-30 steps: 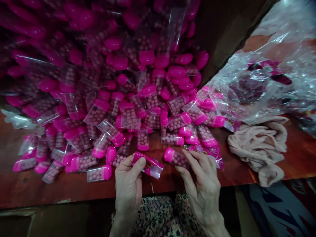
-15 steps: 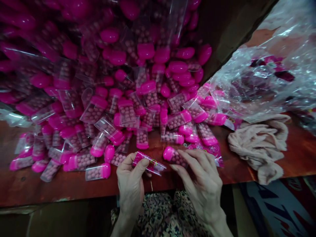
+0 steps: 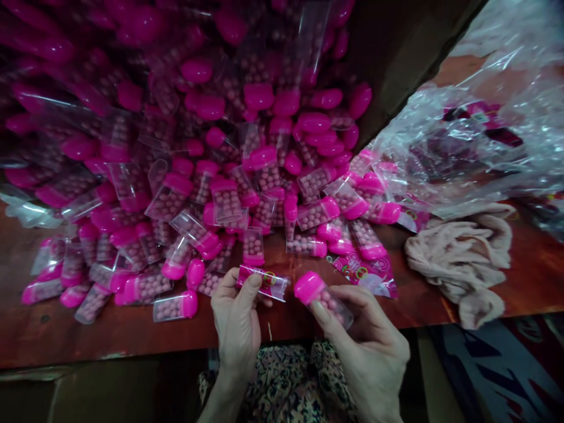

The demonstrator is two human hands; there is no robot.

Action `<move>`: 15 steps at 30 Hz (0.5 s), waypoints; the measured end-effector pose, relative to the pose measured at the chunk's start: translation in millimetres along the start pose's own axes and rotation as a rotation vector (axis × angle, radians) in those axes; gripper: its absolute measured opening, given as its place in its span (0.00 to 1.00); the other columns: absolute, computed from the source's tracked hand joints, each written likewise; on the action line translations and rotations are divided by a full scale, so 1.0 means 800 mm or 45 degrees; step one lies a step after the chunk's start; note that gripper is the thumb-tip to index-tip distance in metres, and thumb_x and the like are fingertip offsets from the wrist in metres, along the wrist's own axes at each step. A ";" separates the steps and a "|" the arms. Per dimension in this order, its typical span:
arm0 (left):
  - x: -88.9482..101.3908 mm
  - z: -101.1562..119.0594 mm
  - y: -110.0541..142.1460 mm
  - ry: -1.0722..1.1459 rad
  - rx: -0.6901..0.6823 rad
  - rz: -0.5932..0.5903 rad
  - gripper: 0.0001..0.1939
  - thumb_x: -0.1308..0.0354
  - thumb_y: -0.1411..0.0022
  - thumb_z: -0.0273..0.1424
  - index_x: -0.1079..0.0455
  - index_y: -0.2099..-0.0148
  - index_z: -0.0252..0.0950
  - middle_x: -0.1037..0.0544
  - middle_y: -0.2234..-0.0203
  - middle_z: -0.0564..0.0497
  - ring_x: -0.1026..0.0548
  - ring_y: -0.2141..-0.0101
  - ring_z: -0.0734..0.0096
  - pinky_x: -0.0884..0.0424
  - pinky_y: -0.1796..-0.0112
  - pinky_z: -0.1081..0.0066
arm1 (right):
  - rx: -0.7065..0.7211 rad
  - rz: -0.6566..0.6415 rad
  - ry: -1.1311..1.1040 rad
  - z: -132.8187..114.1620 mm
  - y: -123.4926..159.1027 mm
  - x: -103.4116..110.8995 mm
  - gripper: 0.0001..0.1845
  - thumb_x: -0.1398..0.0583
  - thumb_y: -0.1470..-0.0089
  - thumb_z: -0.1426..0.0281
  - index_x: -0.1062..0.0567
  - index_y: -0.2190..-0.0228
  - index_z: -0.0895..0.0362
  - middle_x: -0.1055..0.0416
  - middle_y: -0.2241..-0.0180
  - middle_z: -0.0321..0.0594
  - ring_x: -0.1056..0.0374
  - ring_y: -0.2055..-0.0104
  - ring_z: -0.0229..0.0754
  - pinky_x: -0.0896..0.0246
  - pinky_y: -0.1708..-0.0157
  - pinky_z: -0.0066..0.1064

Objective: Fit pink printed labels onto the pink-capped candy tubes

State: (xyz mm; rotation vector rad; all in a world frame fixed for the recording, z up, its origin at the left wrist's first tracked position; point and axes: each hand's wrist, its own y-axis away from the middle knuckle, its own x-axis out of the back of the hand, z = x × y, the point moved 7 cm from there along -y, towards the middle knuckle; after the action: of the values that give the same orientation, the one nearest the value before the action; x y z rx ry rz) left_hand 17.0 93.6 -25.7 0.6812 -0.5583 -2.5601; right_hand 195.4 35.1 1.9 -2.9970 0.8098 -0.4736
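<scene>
- While held apart, the left hand (image 3: 233, 323) pinches a printed sachet (image 3: 264, 282) and the right hand (image 3: 368, 352) grips a pink-capped bead tube (image 3: 321, 299).
- Large heap of filled, capped tubes (image 3: 224, 200) lies unpacked on the red tabletop (image 3: 88, 346).
- Second sachet (image 3: 365, 275) lies flat near the right hand; clear plastic bag (image 3: 445, 158) holds more pink packets.

Left hand (image 3: 233, 323) pinching, thumb on top, fingers curled under. Right hand (image 3: 368, 358) gripping, thumb and fingers curved, wrists close together.
</scene>
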 end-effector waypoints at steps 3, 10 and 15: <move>-0.006 -0.007 0.005 0.034 0.017 -0.030 0.14 0.27 0.62 0.32 0.29 0.76 0.34 0.25 0.84 0.57 0.31 0.85 0.80 0.33 0.85 0.81 | -0.007 0.009 -0.064 -0.001 0.004 -0.006 0.09 0.35 0.51 0.70 0.28 0.66 0.54 0.33 0.68 0.34 0.35 0.70 0.34 0.37 0.74 0.23; -0.009 -0.014 0.005 0.124 -0.001 0.014 0.15 0.26 0.63 0.30 0.27 0.72 0.34 0.22 0.81 0.55 0.26 0.80 0.79 0.28 0.74 0.81 | 0.037 -0.026 -0.092 0.000 0.004 -0.011 0.09 0.35 0.52 0.71 0.28 0.66 0.55 0.34 0.70 0.34 0.35 0.70 0.35 0.36 0.73 0.24; -0.013 -0.018 0.006 0.076 0.012 -0.052 0.16 0.27 0.61 0.32 0.25 0.68 0.35 0.20 0.77 0.54 0.25 0.77 0.78 0.28 0.73 0.80 | 0.015 -0.085 -0.071 0.002 0.002 -0.011 0.08 0.35 0.51 0.72 0.27 0.66 0.54 0.34 0.70 0.34 0.35 0.69 0.34 0.36 0.73 0.23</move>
State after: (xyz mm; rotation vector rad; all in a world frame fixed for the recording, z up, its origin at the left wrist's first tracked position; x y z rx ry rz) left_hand 34.3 90.8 -30.9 0.7769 -0.5419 -2.5671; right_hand 187.4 37.9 -2.3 -3.0198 0.7022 -0.3921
